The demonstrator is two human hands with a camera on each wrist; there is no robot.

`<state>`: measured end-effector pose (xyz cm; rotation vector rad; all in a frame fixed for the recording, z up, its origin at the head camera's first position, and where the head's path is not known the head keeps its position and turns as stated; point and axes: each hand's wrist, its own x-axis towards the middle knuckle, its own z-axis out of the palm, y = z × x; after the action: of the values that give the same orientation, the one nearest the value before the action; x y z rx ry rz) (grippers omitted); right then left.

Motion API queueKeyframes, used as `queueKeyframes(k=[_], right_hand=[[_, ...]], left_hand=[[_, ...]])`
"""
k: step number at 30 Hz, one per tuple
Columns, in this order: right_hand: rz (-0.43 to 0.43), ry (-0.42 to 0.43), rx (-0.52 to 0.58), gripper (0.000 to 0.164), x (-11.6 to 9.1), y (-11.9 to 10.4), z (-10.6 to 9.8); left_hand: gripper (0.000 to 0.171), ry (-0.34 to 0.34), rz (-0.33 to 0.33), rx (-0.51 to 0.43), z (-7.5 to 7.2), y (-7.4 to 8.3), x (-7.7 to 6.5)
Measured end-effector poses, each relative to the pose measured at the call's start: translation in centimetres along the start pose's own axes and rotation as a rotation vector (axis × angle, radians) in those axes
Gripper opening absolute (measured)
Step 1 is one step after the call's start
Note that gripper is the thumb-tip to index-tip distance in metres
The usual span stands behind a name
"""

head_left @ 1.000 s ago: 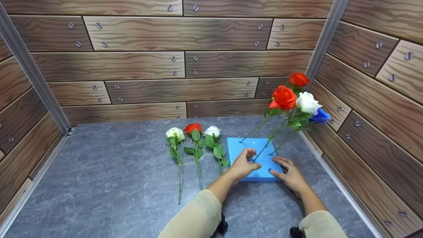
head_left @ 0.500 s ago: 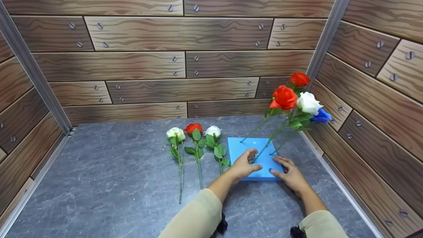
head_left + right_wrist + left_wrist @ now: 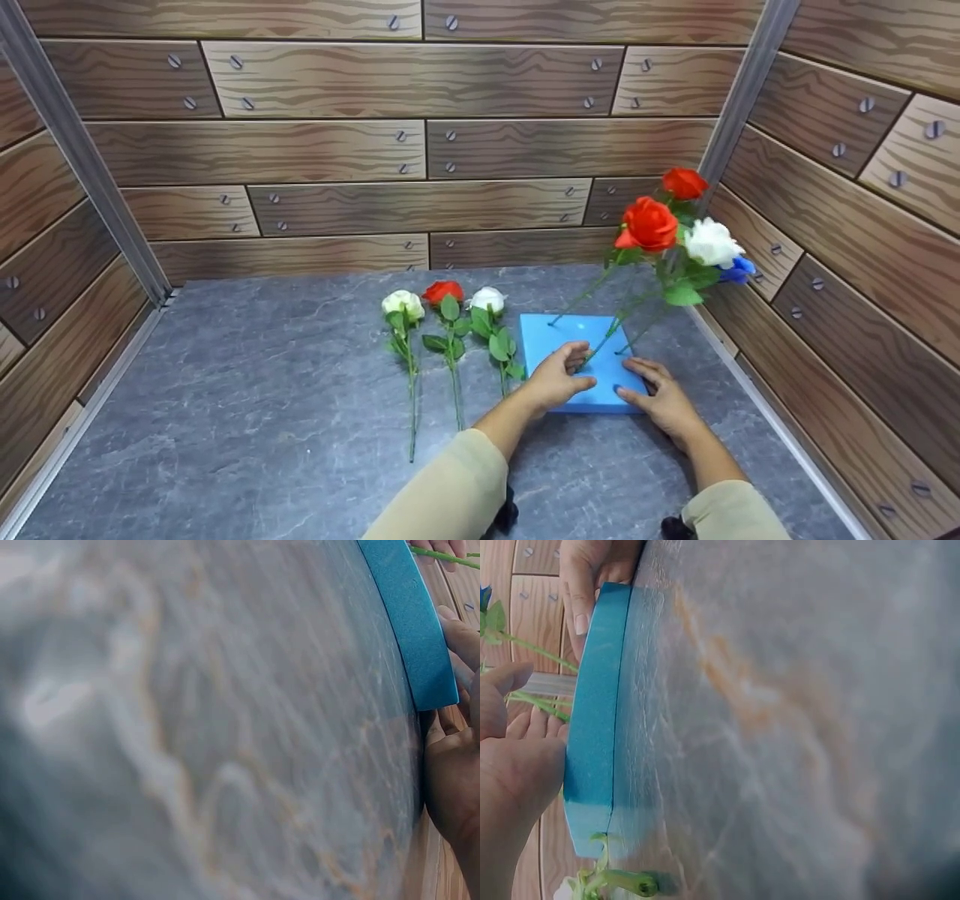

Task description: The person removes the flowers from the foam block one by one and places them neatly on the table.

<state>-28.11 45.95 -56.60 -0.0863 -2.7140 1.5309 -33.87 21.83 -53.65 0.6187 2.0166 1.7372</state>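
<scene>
Tilted green stem (image 3: 598, 349), seemingly planted in square blue foam-like block (image 3: 606, 373), is being flanked, unpinched, by left hand (image 3: 551, 382). Right of it, block is being touched by loose right hand (image 3: 666, 401), perhaps for steadying. Left of hands, three artificial roses (image 3: 443, 293) are lying apart.

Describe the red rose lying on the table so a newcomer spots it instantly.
On the grey tabletop, find the blue block. Left of it in the head view, three flowers lie side by side. The red rose is the middle one, between a cream rose and a white rose; the other red roses rise above the block.
</scene>
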Motion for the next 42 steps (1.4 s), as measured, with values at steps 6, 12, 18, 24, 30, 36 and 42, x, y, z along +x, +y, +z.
queueKeyframes(k=[6, 12, 18, 24, 30, 36, 42], right_hand=[[0.000, 0.007, 0.007, 0.074, -0.02, 0.08, 0.05], [0.004, -0.003, -0.006, 0.075, -0.07, -0.04, 0.02], [0.020, 0.001, 0.004, 0.076, -0.21, -0.20, 0.08], [0.026, 0.017, -0.010, 0.076, -0.22, -0.15, 0.16], [0.019, 0.015, -0.002, 0.075, -0.21, -0.21, 0.09], [-0.001, 0.017, 0.000, 0.072, -0.15, -0.23, 0.08], [0.001, 0.012, 0.002, 0.072, -0.13, -0.14, 0.02]], left_hand=[[0.058, 0.005, 0.020, 0.006, 0.08, -0.33, 0.06], [0.045, 0.022, 0.057, 0.022, 0.12, -0.40, 0.10], [0.036, 0.075, 0.077, 0.012, 0.41, -0.52, 0.18], [0.032, 0.117, 0.083, 0.025, 0.74, -0.72, 0.23], [0.025, 0.176, 0.074, 0.028, 0.86, -0.69, 0.42], [0.022, 0.231, 0.073, 0.024, 0.98, -0.59, 0.44], [0.021, 0.237, 0.075, -0.005, 0.94, -0.64, 0.35]])
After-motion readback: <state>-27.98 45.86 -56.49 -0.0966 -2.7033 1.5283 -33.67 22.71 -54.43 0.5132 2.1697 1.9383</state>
